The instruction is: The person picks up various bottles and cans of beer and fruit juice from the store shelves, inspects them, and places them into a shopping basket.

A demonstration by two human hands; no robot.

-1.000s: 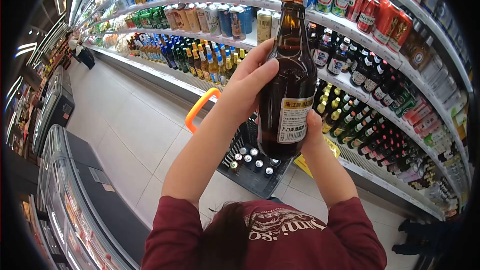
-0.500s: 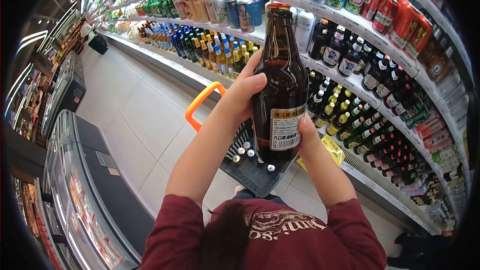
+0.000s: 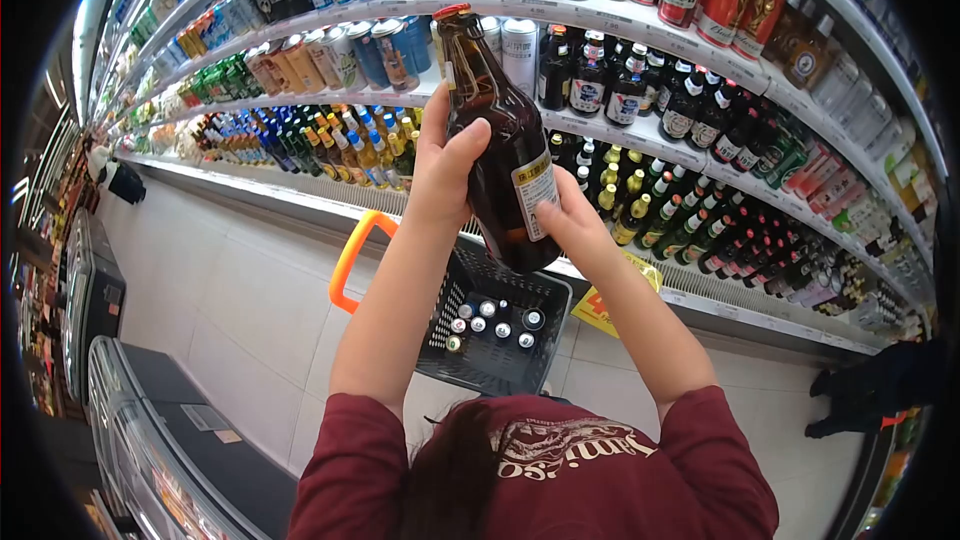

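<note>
A large brown glass bottle (image 3: 500,130) with a red cap and a back label is held up in front of the shelves, its top tilted to the left. My left hand (image 3: 448,155) grips its left side, the thumb lying across the glass. On the lower right side, my right hand (image 3: 572,212) holds it with the thumb over the label. Below the bottle stands a black shopping basket (image 3: 500,377) with an orange handle (image 3: 345,262). Several cans (image 3: 487,310) lie in the basket, their round ends showing.
Shelves (image 3: 600,15) of cans and bottles curve across the back and right. Freezer cases (image 3: 190,420) line the left. A yellow sign (image 3: 600,312) is at the lower shelf. One person (image 3: 118,175) is far left, another person's dark-clothed legs (image 3: 870,390) are at right.
The bottle has turned and tilted left, with both hands still on it. The view has swung right, showing more of the basket's inside and the person at right.
</note>
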